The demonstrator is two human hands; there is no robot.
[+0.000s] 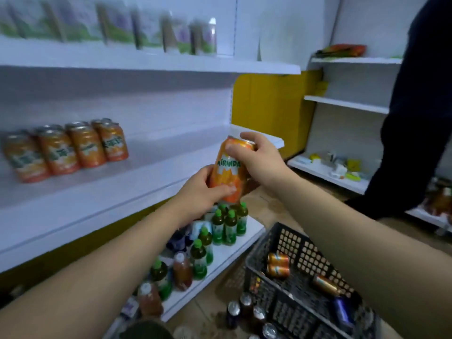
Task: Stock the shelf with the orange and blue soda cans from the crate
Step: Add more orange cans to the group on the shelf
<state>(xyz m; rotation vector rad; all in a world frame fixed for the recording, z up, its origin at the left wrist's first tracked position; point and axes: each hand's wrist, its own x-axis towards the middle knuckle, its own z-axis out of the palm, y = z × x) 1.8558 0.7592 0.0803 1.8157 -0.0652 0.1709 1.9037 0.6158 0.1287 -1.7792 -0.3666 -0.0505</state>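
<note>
In the head view we see two bare forearms reaching forward to a single orange soda can (226,167), which is held slightly tilted in the air in front of the right end of the middle shelf (156,155). The left hand (201,188) grips the lower half of this can, with its fingers curled round the far side and its thumb laid across the near face below the printed name. The right hand (260,159) comes in from the right and pinches the top of the same can, thumb on the near side just under the rim and fingers bent over the lid. On the left part of that shelf we see a row of orange cans (66,150), four upright at the front and touching side by side, with the tops of more behind them, well apart from the held can. At the near right a dark perforated crate (305,250) sits on the floor. In it a pair of orange cans (277,264) lies touching at the far left corner, a third orange can (325,285) lies further right, and a blue can (342,311) lies nearest to us. Just beside the crate's left wall some upright cans (244,307) stand on the floor; we cannot tell their colours. Below the middle shelf, green bottles (230,226) and brown bottles (182,270) stand on the bottom shelf (227,255). Blurred cartons (110,28) line the top shelf (146,62), and a person's dark sleeve (415,106) hangs at the far right.
</note>
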